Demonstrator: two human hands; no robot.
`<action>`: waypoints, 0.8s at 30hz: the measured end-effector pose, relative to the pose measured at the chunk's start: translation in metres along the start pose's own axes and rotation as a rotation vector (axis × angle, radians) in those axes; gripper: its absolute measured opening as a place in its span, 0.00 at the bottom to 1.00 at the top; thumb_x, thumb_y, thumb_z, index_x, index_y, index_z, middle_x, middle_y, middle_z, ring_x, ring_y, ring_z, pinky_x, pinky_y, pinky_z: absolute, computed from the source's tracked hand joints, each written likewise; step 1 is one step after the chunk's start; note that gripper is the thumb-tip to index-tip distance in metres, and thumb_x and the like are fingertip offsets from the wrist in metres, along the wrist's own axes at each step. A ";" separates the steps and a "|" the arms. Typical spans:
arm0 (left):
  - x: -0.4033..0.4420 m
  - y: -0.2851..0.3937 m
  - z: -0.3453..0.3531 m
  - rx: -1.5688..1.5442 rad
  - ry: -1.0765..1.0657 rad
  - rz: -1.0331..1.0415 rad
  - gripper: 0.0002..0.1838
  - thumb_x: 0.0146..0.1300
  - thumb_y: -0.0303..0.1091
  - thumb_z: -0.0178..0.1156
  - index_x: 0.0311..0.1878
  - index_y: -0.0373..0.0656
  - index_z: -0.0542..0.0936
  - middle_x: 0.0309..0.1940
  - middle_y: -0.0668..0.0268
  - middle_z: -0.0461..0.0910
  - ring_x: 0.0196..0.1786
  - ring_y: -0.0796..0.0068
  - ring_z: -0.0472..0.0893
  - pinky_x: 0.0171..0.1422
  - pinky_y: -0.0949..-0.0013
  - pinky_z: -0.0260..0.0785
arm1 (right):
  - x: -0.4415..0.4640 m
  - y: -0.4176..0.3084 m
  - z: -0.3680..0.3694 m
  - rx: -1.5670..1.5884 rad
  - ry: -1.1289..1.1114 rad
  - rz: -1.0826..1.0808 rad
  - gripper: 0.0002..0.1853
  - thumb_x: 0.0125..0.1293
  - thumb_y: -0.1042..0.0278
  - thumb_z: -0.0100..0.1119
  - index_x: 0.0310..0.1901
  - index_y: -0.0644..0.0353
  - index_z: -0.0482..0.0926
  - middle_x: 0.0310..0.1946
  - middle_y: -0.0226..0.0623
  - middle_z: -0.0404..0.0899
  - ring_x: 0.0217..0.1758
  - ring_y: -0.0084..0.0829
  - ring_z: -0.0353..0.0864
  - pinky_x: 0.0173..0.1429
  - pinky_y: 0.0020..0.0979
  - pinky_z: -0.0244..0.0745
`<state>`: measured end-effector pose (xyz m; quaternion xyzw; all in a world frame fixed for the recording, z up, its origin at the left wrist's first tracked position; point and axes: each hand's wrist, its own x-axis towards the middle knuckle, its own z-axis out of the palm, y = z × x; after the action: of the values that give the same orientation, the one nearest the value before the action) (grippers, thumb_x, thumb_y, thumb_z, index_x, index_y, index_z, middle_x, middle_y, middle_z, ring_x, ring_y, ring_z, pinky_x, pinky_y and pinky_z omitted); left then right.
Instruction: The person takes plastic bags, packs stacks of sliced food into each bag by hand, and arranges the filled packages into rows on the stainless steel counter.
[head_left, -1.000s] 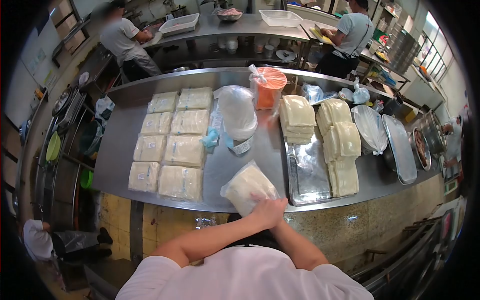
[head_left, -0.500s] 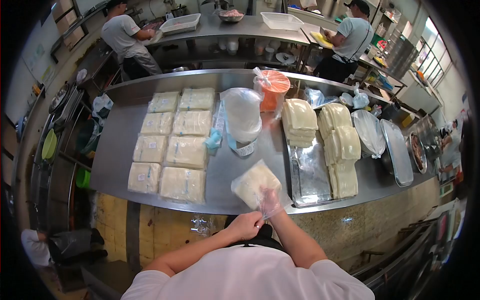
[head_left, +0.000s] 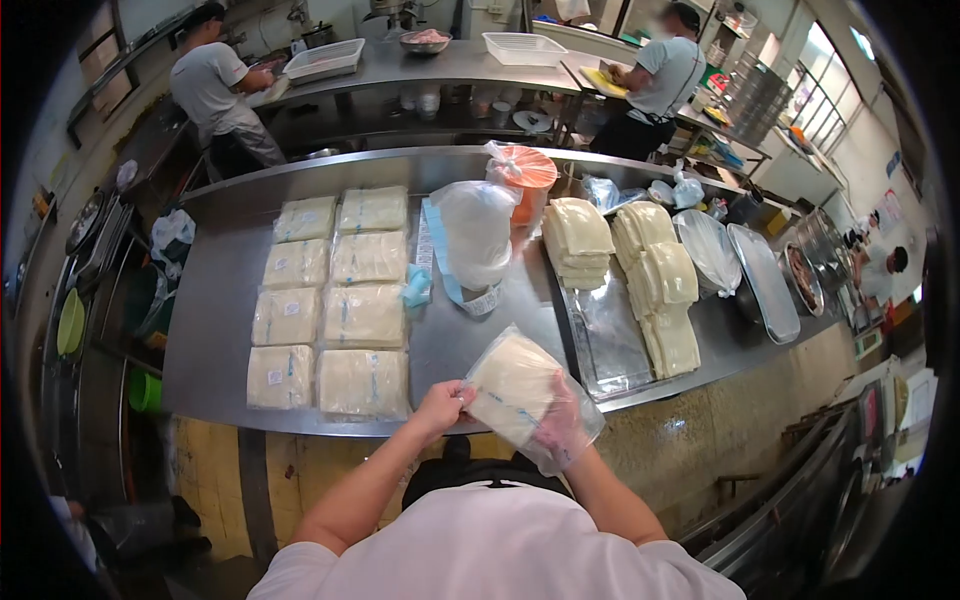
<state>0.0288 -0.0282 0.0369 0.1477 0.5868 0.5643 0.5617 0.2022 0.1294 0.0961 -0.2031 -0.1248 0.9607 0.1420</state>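
Note:
A clear plastic bag [head_left: 583, 408] with a stack of pale, square dough sheets [head_left: 508, 385] in it is held up over the table's front edge. My left hand [head_left: 445, 405] pinches the bag's left side between thumb and fingers. My right hand [head_left: 562, 425] shows through the plastic, gripping the right side of the stack; whether it is inside the bag or behind it I cannot tell. To the left lie two rows of bagged dough packs [head_left: 363, 338]. Unbagged dough sheets [head_left: 660, 275] are piled on a metal tray [head_left: 608, 340] at the right.
Beyond my hands on the steel table [head_left: 450, 365] lies a pile of empty plastic bags [head_left: 478, 235] with blue strips. An orange container [head_left: 530, 175] stands behind it. A lidded tray [head_left: 765, 280] leans at the right. Two co-workers [head_left: 215, 85] stand at the far counter.
My left hand has moved from the bag's mouth, beside my right hand, to its left side. The bag has turned and come nearer the table's front edge. The camera view has shifted slightly.

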 end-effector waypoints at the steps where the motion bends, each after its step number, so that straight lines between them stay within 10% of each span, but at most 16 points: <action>1: 0.000 -0.004 0.002 -0.080 0.008 0.030 0.15 0.81 0.41 0.55 0.53 0.39 0.82 0.42 0.65 0.86 0.42 0.76 0.83 0.47 0.67 0.77 | -0.005 0.003 0.004 0.009 0.031 -0.022 0.40 0.78 0.34 0.45 0.77 0.59 0.62 0.74 0.51 0.68 0.76 0.54 0.68 0.79 0.63 0.60; 6: -0.004 -0.016 0.010 -0.457 -0.009 0.018 0.14 0.82 0.38 0.52 0.50 0.39 0.83 0.36 0.68 0.84 0.37 0.76 0.81 0.41 0.70 0.75 | -0.014 0.011 -0.006 0.097 -0.015 -0.055 0.39 0.75 0.37 0.53 0.76 0.58 0.64 0.74 0.50 0.69 0.76 0.55 0.68 0.79 0.64 0.60; 13: 0.001 -0.026 -0.014 0.613 0.397 0.261 0.20 0.77 0.47 0.60 0.52 0.36 0.82 0.34 0.62 0.86 0.40 0.71 0.83 0.51 0.65 0.77 | -0.031 0.017 0.011 -0.131 0.248 -0.118 0.33 0.80 0.42 0.47 0.77 0.55 0.63 0.74 0.47 0.68 0.76 0.52 0.69 0.80 0.60 0.61; 24: 0.039 0.041 0.021 0.211 0.223 0.231 0.19 0.78 0.45 0.59 0.42 0.37 0.86 0.31 0.71 0.80 0.36 0.83 0.73 0.40 0.70 0.67 | -0.027 0.016 0.024 -0.246 0.095 0.084 0.40 0.79 0.32 0.41 0.79 0.56 0.60 0.75 0.45 0.66 0.78 0.48 0.66 0.80 0.57 0.60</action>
<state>0.0145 0.0268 0.0569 0.2088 0.6805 0.5730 0.4062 0.2118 0.1014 0.1220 -0.2691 -0.2261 0.9326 0.0816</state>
